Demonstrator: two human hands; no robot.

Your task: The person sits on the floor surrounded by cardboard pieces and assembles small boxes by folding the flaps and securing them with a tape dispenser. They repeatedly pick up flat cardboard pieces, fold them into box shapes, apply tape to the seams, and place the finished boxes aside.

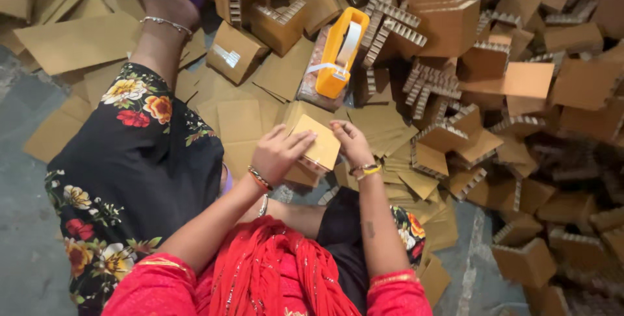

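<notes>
I hold a small flat cardboard box (318, 142) in front of me with both hands. My left hand (278, 152) grips its left side, thumb on top. My right hand (351, 142) presses on its right edge. Both wrists wear bangles. An orange tape dispenser (339, 51) with clear tape rests on a wrapped bundle just beyond the box.
Flat cardboard sheets (78, 41) lie on the floor at the left and under my hands. A big heap of small folded cardboard boxes (520, 82) fills the right and far side. My leg in floral black cloth (130, 153) stretches out to the left.
</notes>
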